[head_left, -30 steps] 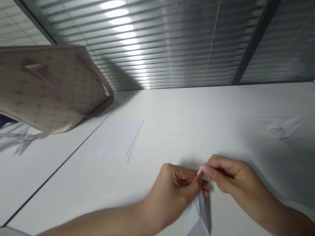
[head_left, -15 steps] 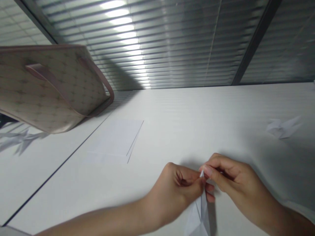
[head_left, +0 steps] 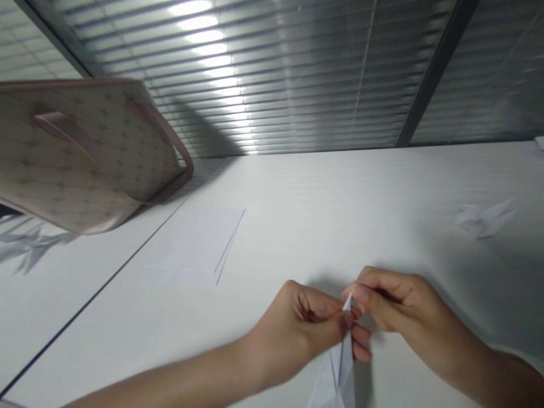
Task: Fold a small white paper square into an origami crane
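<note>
A partly folded white paper model [head_left: 340,371] stands on its point near the front edge of the white table [head_left: 318,226]. My left hand [head_left: 306,331] is closed around its upper part, fingers curled. The thumb and forefinger of my right hand [head_left: 391,309] pinch the model's thin top tip. Both hands meet at that tip, just above the table. The lower end of the paper runs out of view at the bottom.
A beige patterned handbag [head_left: 85,153] with pink handles lies at the back left. Flat white sheets [head_left: 199,246] rest left of centre. A folded paper crane [head_left: 484,221] sits at the right, other folded paper [head_left: 25,246] at the far left. Slatted blinds [head_left: 297,73] close the back.
The paper model has tilted and slid slightly lower between my hands. My right thumb and forefinger shifted along the tip. The view drifted a little.
</note>
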The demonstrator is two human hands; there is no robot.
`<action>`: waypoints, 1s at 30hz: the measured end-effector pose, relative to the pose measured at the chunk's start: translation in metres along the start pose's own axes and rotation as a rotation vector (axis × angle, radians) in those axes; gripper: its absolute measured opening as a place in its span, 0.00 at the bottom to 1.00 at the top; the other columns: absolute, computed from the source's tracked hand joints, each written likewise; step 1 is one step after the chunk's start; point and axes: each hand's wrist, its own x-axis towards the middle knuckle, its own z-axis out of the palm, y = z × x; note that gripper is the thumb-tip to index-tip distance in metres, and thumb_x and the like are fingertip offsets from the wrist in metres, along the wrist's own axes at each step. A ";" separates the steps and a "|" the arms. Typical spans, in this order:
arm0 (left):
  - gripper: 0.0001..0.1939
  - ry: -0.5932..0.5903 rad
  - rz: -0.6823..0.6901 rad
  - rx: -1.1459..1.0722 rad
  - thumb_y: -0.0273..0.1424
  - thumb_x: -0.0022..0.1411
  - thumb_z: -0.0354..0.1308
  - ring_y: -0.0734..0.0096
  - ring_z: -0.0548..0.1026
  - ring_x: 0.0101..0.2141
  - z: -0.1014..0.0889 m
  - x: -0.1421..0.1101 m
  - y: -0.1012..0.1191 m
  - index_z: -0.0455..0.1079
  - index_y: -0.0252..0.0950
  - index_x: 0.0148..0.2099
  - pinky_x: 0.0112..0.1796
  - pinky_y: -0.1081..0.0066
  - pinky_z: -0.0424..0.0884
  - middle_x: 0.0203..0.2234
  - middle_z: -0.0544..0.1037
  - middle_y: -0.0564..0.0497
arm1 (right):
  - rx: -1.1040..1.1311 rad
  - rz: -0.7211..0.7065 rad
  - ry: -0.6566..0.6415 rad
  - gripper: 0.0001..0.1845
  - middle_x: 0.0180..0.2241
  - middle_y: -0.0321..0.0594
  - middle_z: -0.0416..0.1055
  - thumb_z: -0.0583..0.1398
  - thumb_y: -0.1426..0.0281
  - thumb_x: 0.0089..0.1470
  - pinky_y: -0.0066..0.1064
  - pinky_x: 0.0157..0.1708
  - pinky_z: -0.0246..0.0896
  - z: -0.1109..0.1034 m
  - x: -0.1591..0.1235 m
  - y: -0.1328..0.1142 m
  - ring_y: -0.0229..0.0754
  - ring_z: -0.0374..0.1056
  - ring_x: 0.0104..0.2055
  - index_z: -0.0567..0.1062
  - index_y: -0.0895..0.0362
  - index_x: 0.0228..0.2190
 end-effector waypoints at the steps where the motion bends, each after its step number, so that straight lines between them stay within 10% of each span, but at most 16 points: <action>1: 0.13 -0.001 -0.001 0.001 0.34 0.59 0.60 0.73 0.76 0.27 0.000 0.000 0.000 0.79 0.29 0.32 0.33 0.75 0.72 0.24 0.80 0.46 | -0.020 -0.003 0.014 0.14 0.19 0.33 0.65 0.60 0.60 0.53 0.25 0.22 0.58 0.000 0.001 0.000 0.33 0.60 0.21 0.75 0.56 0.24; 30: 0.18 -0.116 -0.012 0.031 0.36 0.64 0.54 0.77 0.74 0.22 -0.004 -0.005 0.000 0.78 0.28 0.32 0.28 0.77 0.69 0.21 0.77 0.46 | 0.056 -0.026 -0.112 0.10 0.26 0.33 0.65 0.60 0.64 0.55 0.27 0.27 0.61 -0.002 -0.005 0.004 0.34 0.66 0.26 0.70 0.56 0.25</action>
